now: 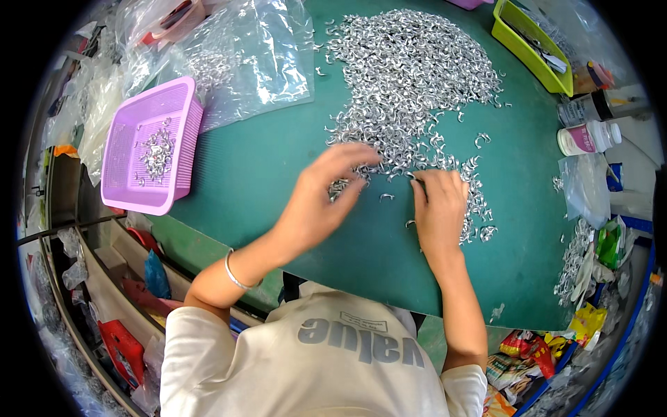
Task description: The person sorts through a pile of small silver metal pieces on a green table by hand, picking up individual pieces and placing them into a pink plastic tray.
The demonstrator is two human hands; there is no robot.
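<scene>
A large heap of small silvery curved metal pieces [410,69] spreads over the green tabletop. My left hand [323,184] is at the heap's near left edge, thumb and fingers apart, with several pieces showing in the gap between them. Slightly to its right, my right hand [439,201] rests palm down by the near edge of the heap. Its fingers are curled together, and a piece shows beside the fingertips; what they hold, if anything, is hidden. One loose metal piece [387,197] lies on the table between my hands.
At the left stands a purple plastic basket [182,149] with some metal pieces inside. Behind it lies a clear plastic bag [267,62]. A yellow-green tray [535,64] and a white bottle [582,139] stand along the right side. An open drawer [114,278] is at the lower left.
</scene>
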